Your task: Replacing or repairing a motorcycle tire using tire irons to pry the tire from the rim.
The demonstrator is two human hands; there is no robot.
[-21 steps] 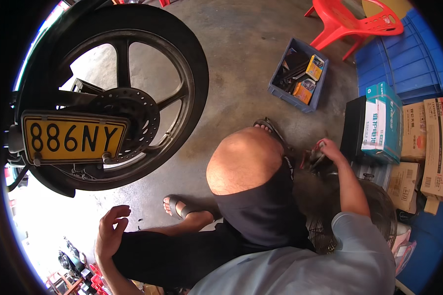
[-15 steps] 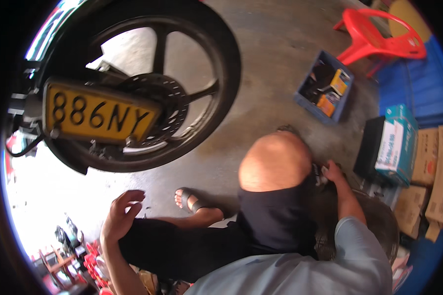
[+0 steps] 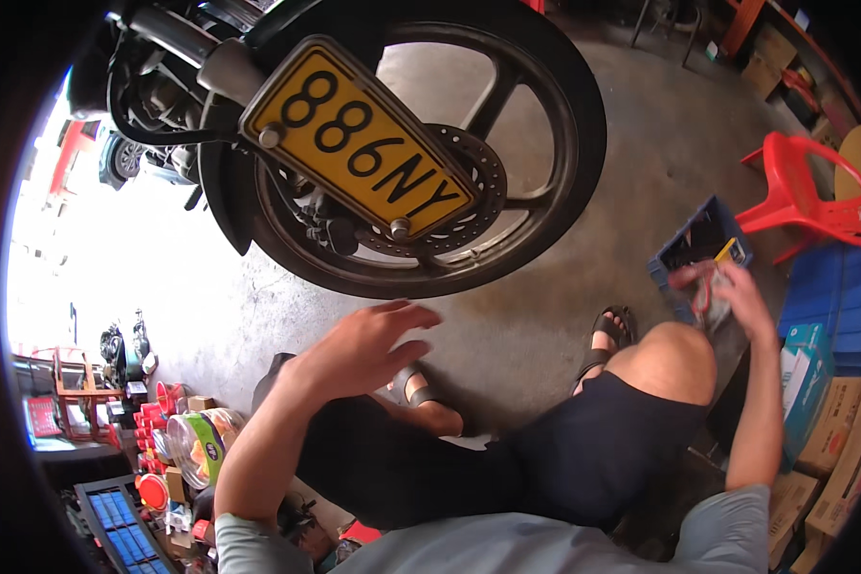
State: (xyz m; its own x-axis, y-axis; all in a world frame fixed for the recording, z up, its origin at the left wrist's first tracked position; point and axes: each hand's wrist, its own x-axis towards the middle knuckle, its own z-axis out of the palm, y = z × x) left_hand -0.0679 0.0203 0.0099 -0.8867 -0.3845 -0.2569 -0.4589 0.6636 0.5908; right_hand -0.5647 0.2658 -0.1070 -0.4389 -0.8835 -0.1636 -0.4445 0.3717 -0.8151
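Observation:
My left hand hovers above my left knee with its fingers loosely spread and nothing in them. It is nearest to the motorcycle wheel, which has dark spokes, a drilled brake disc and a yellow plate in front. My right hand is closed beyond my right knee, at the near edge of a blue crate. Its fingers grip a blurred, pale and reddish item whose kind I cannot make out. The item and hand cover part of the crate, which contains dark things and a yellow box.
A red plastic chair stands beyond the crate. Cardboard boxes and a teal box are stacked at the right. On the left floor lie a clear jar, red items and a black-and-blue tray.
My right hand has come up from beside my right leg to the crate, with an item in it. My left hand has moved right and forward. The view has turned, shifting the wheel right.

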